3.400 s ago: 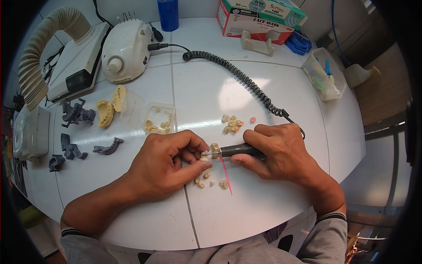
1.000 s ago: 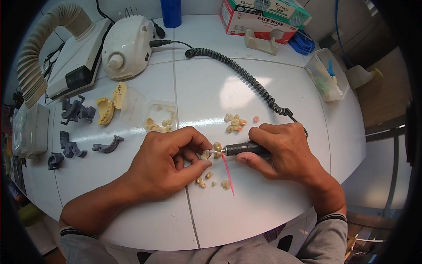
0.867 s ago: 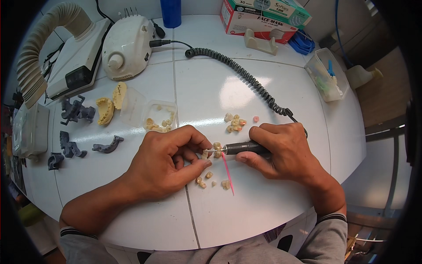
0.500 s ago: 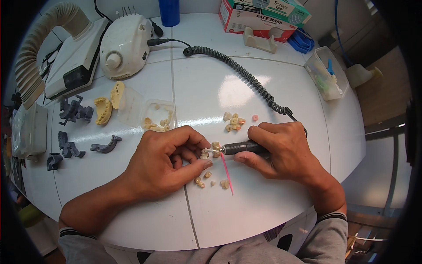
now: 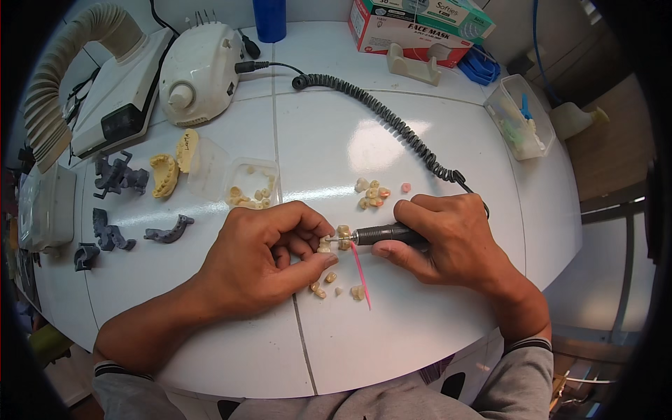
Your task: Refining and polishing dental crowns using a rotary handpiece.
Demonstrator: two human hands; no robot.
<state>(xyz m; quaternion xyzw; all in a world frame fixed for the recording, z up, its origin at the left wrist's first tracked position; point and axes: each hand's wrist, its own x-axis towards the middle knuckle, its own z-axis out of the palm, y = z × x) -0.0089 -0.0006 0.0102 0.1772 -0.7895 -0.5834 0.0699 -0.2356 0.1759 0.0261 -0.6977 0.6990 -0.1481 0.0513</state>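
My left hand [image 5: 262, 259] pinches a small cream tooth piece [image 5: 325, 246] between thumb and fingers, low over the white table [image 5: 392, 329]. My right hand [image 5: 448, 238] grips a dark rotary handpiece [image 5: 381, 234] like a pen, its thin bur tip touching the tooth piece. A black coiled cord [image 5: 381, 115] runs from the handpiece to the white motor unit [image 5: 199, 70] at the back left. Several loose cream tooth pieces [image 5: 329, 283] lie under my hands beside a thin pink stick [image 5: 360, 269]. More tooth pieces [image 5: 372, 194] lie just beyond my right hand.
A clear tray of tooth pieces [image 5: 252, 185] and yellow dental casts [image 5: 171, 164] sit left of centre, with grey printed parts [image 5: 115, 203] further left. A suction unit with ribbed hose [image 5: 66, 84], a blue bottle [image 5: 270, 17], a mask box [image 5: 416, 24] and a clear tub [image 5: 521, 126] ring the table.
Both hands stay in the same place, holding the tooth piece and the handpiece. Only slight shifts of the fingers and the view show.
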